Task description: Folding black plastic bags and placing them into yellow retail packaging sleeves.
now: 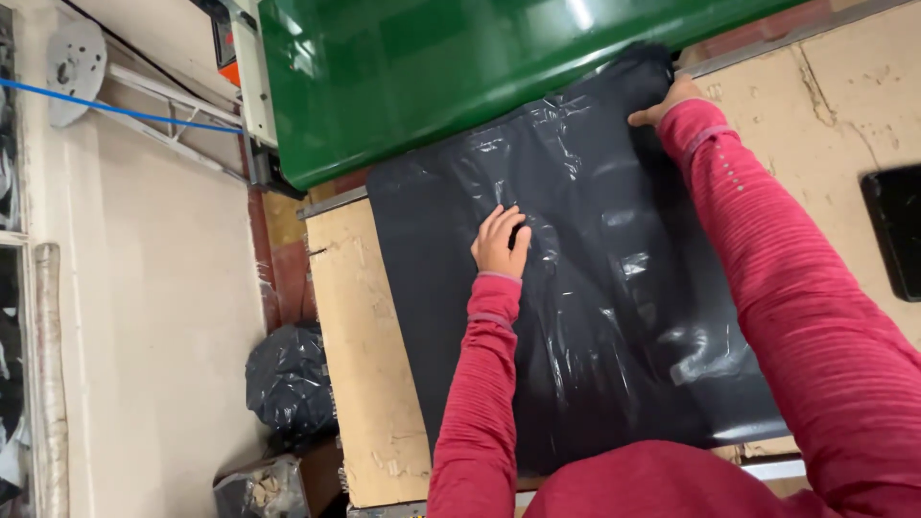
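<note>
Sleeves of ribbed red knit fill the bottom edge, one arm running up on each side of a large black plastic bag (595,317) that lies flat on a worn, chipped wooden worktable (369,384). The bag covers most of the tabletop, glossy and wrinkled, its near edge just ahead of the person's chest.

The left hand (501,240) rests palm down on the bag near its middle, fingers slightly spread and pressed to the plastic, gripping nothing. Farther off, the right hand (664,104) sits at the bag's far right corner; its fingers lie on or curl over the edge there, and whether they pinch the plastic cannot be told. The two hands are well apart.

On the table at the right edge lies a flat black rectangular object (895,230), clear of the bag. On the floor to the left of the table sits a filled black sack (288,384), with a box of scraps (264,487) just beside it.

Beyond the bag's far edge, a shiny green machine cover (432,77) overlaps the top of the plastic. At the far left, a grey metal disc (75,67) stands by the wall with a blue cable (115,110) running past it.
</note>
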